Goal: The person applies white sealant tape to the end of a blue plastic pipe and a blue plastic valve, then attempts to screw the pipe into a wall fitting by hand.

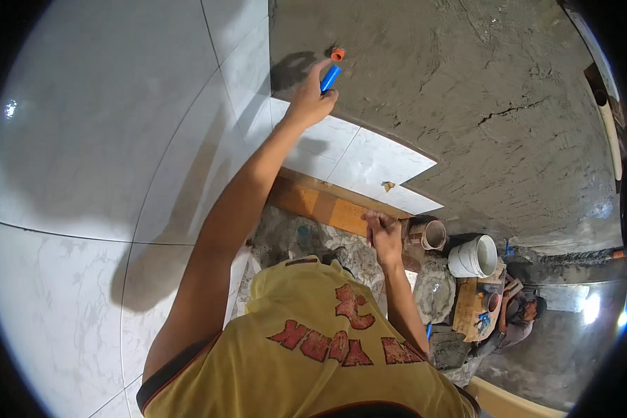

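My left hand [312, 101] is raised to the grey plastered wall [425, 76], its fingers closed round a short blue plastic pipe piece [330, 79]. Just above the pipe's tip, an orange round pipe fitting [338, 54] sticks out of the plaster; a small gap seems to lie between them. Lower down, my right hand [385, 233] is by the end of an orange-brown wooden board [334, 211], its fingers curled in. Whatever they may hold is hidden. Marbled white tiles [376, 157] cover the wall's lower strip, between my two hands.
Large white tiles [70, 139] line the wall on my left. Right of my right hand stand a dirty round container [434, 235] and a white bucket [475, 256]. Farther right, another person [522, 320] is beside a wooden board [468, 310] with tools on it. The floor [299, 237] looks rough and stained.
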`<action>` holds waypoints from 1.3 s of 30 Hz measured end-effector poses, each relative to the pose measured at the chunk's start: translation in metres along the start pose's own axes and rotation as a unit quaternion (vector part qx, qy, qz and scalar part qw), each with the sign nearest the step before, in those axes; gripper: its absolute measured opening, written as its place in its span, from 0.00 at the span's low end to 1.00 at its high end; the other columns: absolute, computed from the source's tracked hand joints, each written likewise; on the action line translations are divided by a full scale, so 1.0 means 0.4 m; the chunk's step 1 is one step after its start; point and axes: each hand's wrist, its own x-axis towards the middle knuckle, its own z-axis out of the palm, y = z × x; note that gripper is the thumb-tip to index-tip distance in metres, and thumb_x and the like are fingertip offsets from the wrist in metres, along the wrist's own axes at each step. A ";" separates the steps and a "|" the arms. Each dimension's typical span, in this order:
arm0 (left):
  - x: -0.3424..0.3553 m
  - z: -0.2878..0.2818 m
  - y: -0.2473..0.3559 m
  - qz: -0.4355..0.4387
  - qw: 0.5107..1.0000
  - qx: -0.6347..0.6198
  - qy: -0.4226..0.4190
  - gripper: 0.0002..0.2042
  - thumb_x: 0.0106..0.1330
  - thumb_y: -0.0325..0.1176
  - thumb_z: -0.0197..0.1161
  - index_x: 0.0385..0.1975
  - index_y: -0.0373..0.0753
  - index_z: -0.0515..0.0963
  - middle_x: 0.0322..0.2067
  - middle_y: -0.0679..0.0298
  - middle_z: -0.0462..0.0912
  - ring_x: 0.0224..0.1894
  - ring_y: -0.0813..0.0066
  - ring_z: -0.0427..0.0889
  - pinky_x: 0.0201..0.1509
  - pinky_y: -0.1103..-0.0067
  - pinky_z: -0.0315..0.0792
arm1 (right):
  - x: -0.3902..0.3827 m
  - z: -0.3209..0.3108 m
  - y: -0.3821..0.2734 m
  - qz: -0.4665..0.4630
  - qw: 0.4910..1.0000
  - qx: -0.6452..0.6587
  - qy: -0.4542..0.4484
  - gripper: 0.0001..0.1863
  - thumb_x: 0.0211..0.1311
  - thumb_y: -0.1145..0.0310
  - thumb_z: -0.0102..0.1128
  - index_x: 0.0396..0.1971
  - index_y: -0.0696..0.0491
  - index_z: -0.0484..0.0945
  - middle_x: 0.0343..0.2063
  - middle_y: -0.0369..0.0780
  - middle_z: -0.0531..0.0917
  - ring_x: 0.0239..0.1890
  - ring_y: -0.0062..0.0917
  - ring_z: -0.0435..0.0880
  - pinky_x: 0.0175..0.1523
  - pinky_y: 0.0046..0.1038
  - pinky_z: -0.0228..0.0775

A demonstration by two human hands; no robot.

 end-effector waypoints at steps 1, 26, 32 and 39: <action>0.019 -0.008 0.018 0.059 0.992 0.109 -0.004 0.33 0.63 0.33 0.64 0.70 0.47 0.60 0.34 0.54 0.80 0.34 0.57 0.83 0.43 0.65 0.78 | -0.019 -0.015 0.018 0.018 0.999 -0.026 0.011 0.20 0.73 0.56 0.61 0.33 0.61 0.83 0.12 0.31 0.72 0.12 0.13 0.64 0.19 0.23 0.53; 0.074 -0.078 0.074 -0.261 0.922 -0.261 -0.115 0.16 0.73 0.42 0.58 0.55 0.44 0.73 0.24 0.71 0.69 0.22 0.82 0.66 0.25 0.81 0.63 | -0.011 -0.185 0.170 0.048 0.993 -0.082 0.074 0.17 0.70 0.60 0.61 0.33 0.61 0.83 0.17 0.39 0.79 0.24 0.21 0.78 0.33 0.30 0.70; 0.096 -0.052 0.039 -0.199 0.934 -0.263 -0.135 0.16 0.77 0.42 0.52 0.59 0.45 0.67 0.28 0.67 0.72 0.22 0.83 0.67 0.22 0.84 0.60 | 0.025 -0.153 0.207 -0.027 0.984 -0.169 0.053 0.18 0.74 0.60 0.57 0.32 0.61 0.84 0.21 0.36 0.81 0.24 0.20 0.77 0.32 0.26 0.68; 0.106 -0.034 0.032 -0.213 0.904 -0.334 -0.162 0.12 0.75 0.40 0.56 0.53 0.47 0.67 0.30 0.65 0.75 0.20 0.86 0.66 0.18 0.87 0.58 | 0.013 -0.164 0.173 0.175 0.959 0.210 -0.078 0.15 0.72 0.60 0.54 0.48 0.54 0.77 0.26 0.40 0.81 0.26 0.26 0.79 0.26 0.28 0.69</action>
